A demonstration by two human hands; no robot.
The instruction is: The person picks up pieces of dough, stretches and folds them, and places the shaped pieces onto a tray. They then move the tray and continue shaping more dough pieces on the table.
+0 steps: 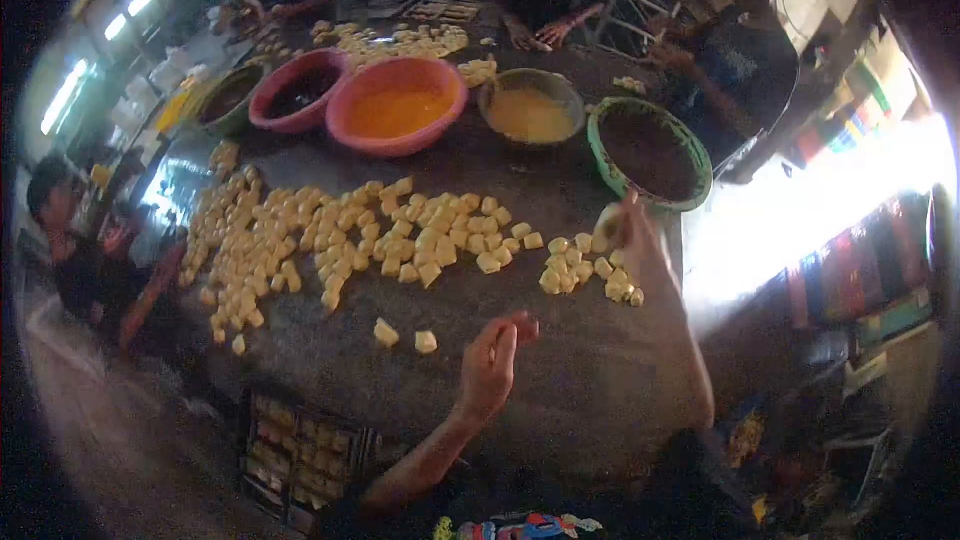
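Dough pieces (400,240): too many to count, two stray ones by your left hand (490,365) | five bowls behind | left hand loosely curled, empty | right hand (635,240) pinches one piece (606,225), blurred.

Both bare hands out over the table (560,380)

Left hand (490,365) raised mid-table, fingers loosely curled; right hand (640,245) reaches farther, fingertips pinched.

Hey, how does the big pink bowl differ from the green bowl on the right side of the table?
The pink bowl holds a bright orange filling; the green bowl holds something dark brown. The pink bowl sits toward the middle of the dark table, in the row of bowls; the green bowl stands nearer the table's right edge, close to the right hand, which holds a pale piece. The left hand is far from both. Both are round, open and filled.
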